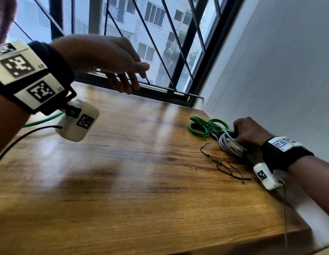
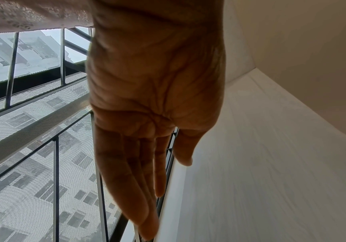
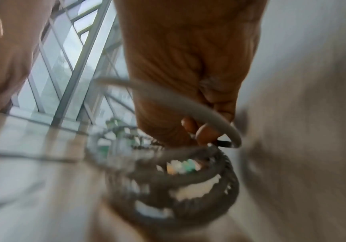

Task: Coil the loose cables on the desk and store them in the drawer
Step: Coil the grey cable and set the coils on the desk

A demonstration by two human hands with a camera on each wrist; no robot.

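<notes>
head view first: the right hand was down on the wooden surface by the white wall, fingers curled round a grey-white coiled cable. just on the window side of that coil sat a green cable, already looped. a few thin black ties lay loose on the surface, on the near side of the grey-white coil. the left hand was up in the air, well apart from the coil, fingers straight and holding nothing. no drawer in sight anywhere.

left wrist view: just the left hand's palm with fingers stretched out and relaxed, window bars behind. nothing in it.

right wrist view: pretty blurry, but the fingers were pinching a grey strand right above the stacked loops, with the coil hanging or resting just below them.

my take on doing this bit well: grip across all the loops at once, not one strand, or the coil will likely spring open when lifted. i'd bring the free left hand over to pin the far side of the coil, then slip one of those ties round it before it goes anywhere. also watch the green cable sitting right beside the coil, it could snag and get dragged along.
</notes>
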